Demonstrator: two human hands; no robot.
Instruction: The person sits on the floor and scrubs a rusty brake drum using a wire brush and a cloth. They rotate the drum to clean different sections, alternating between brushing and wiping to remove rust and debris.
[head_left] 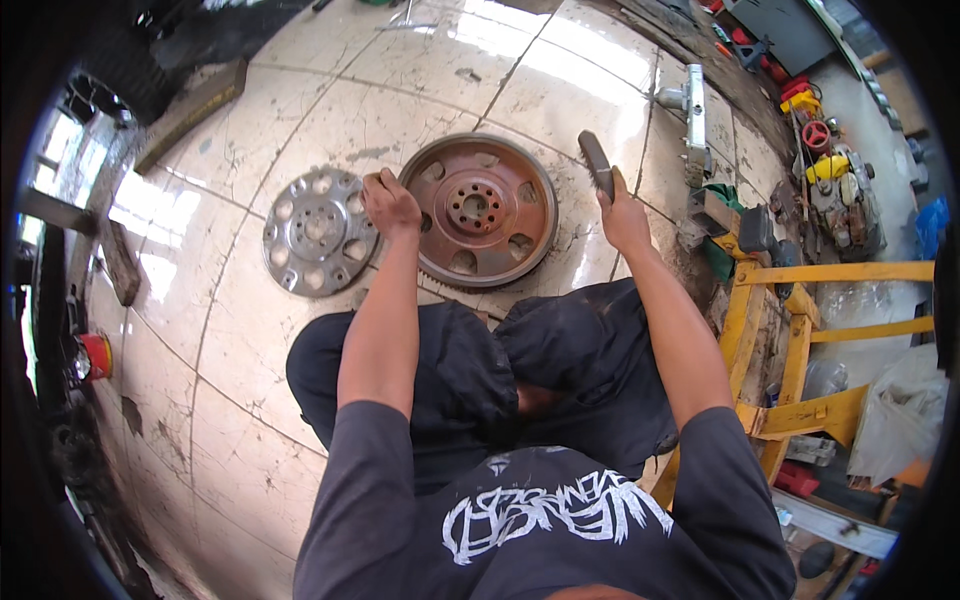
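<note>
A rusty brown flywheel (510, 235) with a toothed edge and a ring of bolt holes lies flat on the tiles in front of my knees. Just left of it, a thinner silver metal disc (290, 240) with round holes rests on the floor. My left hand (392, 205) is over the gap where the two discs meet, its fingers curled closed; whether anything is in them is hidden. Off the flywheel's right side, my right hand (626, 218) grips a long dark brush (596, 160), tilted up and away from me. Its bristles are hard to make out.
A yellow metal frame (840, 273) stands close on my right. Beyond it sit yellow and red machine parts (828, 170). A silver metal bar (695, 125) lies at the far right. On the left are a wooden block (190, 115) and a red can (95, 356).
</note>
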